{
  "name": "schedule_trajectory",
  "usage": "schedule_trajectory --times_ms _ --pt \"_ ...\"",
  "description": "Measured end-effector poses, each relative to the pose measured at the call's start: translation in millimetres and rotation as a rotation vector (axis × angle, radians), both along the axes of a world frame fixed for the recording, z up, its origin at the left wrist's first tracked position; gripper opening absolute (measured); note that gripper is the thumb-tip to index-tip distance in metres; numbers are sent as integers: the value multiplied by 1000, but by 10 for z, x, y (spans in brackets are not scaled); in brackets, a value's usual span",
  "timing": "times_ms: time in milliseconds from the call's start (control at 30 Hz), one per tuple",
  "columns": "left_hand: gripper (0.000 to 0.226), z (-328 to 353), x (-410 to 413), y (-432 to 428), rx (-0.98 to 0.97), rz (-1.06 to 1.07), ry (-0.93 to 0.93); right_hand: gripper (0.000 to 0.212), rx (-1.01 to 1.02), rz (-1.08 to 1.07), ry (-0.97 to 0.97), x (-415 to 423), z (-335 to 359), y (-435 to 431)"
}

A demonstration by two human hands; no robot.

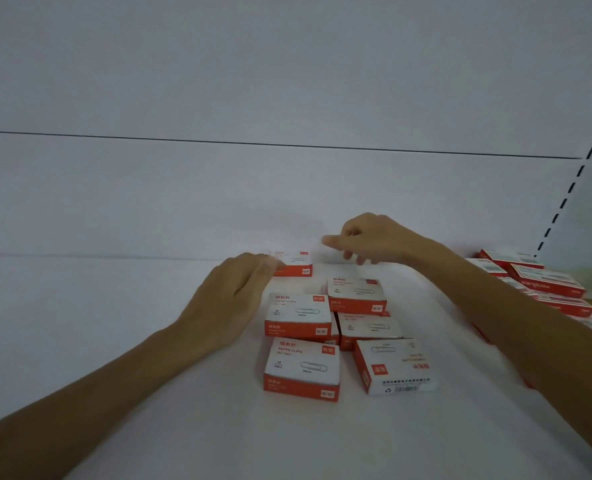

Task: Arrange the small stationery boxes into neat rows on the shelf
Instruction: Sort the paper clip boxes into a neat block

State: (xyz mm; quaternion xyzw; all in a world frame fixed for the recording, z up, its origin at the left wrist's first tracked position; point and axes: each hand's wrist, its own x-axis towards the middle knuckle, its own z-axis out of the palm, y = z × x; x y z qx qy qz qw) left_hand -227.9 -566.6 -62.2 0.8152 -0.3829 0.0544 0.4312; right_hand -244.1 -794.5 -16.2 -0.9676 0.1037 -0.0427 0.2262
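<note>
Paper-clip boxes point(298, 317) clustered loose mid-shelf point(114, 341), not yet in rows; left hand point(232, 299), fingers relaxed and gripping nothing, touches far box point(294, 266), likely squaring it as row start; right hand point(374, 242) hovers just beside, loosely curled, empty; unsorted pile point(547, 285) far right

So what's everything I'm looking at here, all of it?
small red-and-white cardboard paper-clip boxes: at least six, loose cluster mid-shelf, the near-right one turned round
same boxes, side pile: several, count unclear, right edge, partly behind the forearm
flat shelf board: one, white, under everything
back panel: one, white, crossed by a thin dark line
left hand: one, fingertips by the farthest box
right hand: one, above the cluster, holding nothing
</note>
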Motion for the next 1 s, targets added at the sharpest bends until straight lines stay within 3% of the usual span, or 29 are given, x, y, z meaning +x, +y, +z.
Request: schedule_trajectory --times_ms 100,200,367,567,733,1000 --pt "44 52 -159 -95 153 -123 42 47 -45 -10 -63 -301 -92 -48" --pt "37 34 -231 -173 242 -164 -7 74 -45 46 -29 -604 -154 -51" --pt "38 85 -232 -246 263 -182 48 46 -40 184 -114 -837 -275 -81" --pt "71 91 -314 -247 310 -131 -77 50 -192 166 -509 -891 -349 -51" --pt "75 109 -360 -180 289 -126 -113 52 -292 181 -743 -884 -237 -29" --pt "74 45 -337 -218 335 -117 -113 51 -254 166 -735 -782 -298 -15"
